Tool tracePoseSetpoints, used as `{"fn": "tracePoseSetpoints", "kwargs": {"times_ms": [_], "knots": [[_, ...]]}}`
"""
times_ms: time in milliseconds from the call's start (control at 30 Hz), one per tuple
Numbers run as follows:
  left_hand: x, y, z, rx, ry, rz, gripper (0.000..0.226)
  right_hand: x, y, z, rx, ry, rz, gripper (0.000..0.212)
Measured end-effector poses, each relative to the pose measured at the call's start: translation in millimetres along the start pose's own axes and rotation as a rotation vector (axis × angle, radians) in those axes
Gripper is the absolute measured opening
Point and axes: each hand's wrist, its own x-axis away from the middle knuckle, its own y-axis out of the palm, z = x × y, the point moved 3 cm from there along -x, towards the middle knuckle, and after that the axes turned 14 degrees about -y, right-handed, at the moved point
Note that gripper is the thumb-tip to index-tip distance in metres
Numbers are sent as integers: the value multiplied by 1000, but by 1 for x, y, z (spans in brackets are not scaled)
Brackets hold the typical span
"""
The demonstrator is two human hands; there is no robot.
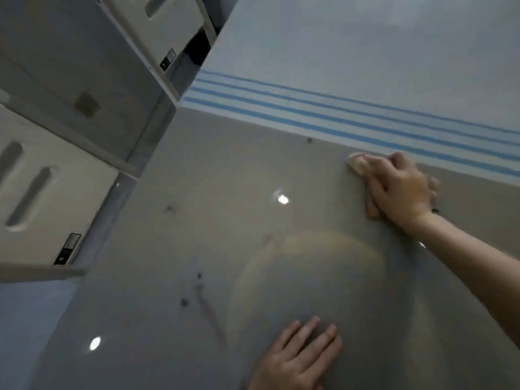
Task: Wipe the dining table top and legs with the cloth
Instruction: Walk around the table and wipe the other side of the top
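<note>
The right hand [399,190] is reaching across the glossy grey counter [225,220] and pressing down on a pale pinkish cloth [356,164]. Its fingers are bending over the cloth and holding it against the surface, though motion blur is hiding the fingertips. The cloth is lying at the far edge of the counter, just beside the wall [337,38], where a band of blue stripes [337,114] is running along the bottom. The left hand [298,358] is resting flat on the near part of the counter, fingers straight and slightly spread, holding nothing. Dark specks [184,302] and a faint streak are showing on the surface between the hands, and bright ceiling lights [282,199] are reflecting in it. White cabinet fronts [56,178] with long recessed handles are standing to the left.
</note>
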Motion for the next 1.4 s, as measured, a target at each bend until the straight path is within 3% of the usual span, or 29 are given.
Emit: {"fn": "tracePoseSetpoints", "kwargs": {"times_ms": [67,100,167,300,400,467,533,633,767,833,900,1033,1167,1233,1400], "knots": [[1,-1,2,-25,-2,39,43,-26,4,28,113,407,29,34],[2,2,2,-43,3,56,42,-43,10,27,121,524,15,34],[2,5,1,-51,19,63,42,-80,29,8,102,565,-11,32],[0,-4,3,-20,22,-50,55,-117,72,-94,-71,159,-55,26],[3,-8,4,-10,-15,-131,59,-61,72,-175,-231,-267,-112,28],[3,-9,5,6,-34,-109,56,-7,55,-189,-331,-532,-192,28],[4,-12,7,8,-37,-129,61,28,36,-166,-370,-653,-215,28],[4,-15,8,1,-33,-138,67,36,14,-88,-207,-461,-117,32],[4,-16,7,31,-40,-131,70,2,4,-8,57,244,-6,36],[3,-15,7,45,-47,-114,67,-18,14,-19,87,454,-8,36],[3,-15,6,84,-44,-115,62,-30,30,-54,50,393,-1,35],[2,-16,5,144,-94,-93,54,-3,42,-131,-73,24,-55,33],[1,-19,7,71,-77,-104,60,76,9,-128,-141,-196,-69,32],[1,-19,8,95,-72,-95,61,115,-11,-92,-104,-109,-55,32],[1,-17,7,137,-63,-84,61,180,-46,-32,46,356,32,35]]}}
